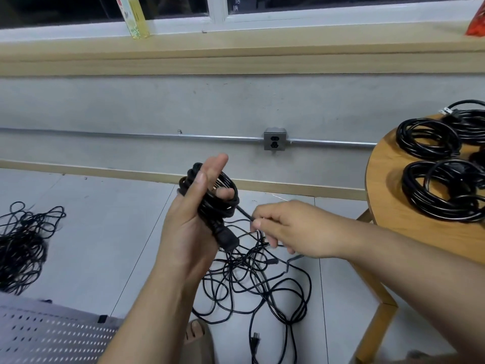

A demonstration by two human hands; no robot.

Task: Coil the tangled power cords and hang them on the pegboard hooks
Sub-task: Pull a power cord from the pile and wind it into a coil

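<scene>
Head view: left hand (194, 219) grips coil (217, 198), fingers hooked through the loops to keep them stacked. Right hand (291, 229) pinches cord (245, 213) just off the coil, likely to feed slack from tangle (257, 282) on the floor. Done coils (430, 137) sit on table (388, 187); pegboard (39, 334) lies bottom left, nothing hung yet.

Coiled cords (409, 140) on table (385, 185)

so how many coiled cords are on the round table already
3 coiled cords on the round table: one at the back right, one left of it, one nearest. Others may be cut off right.
</scene>
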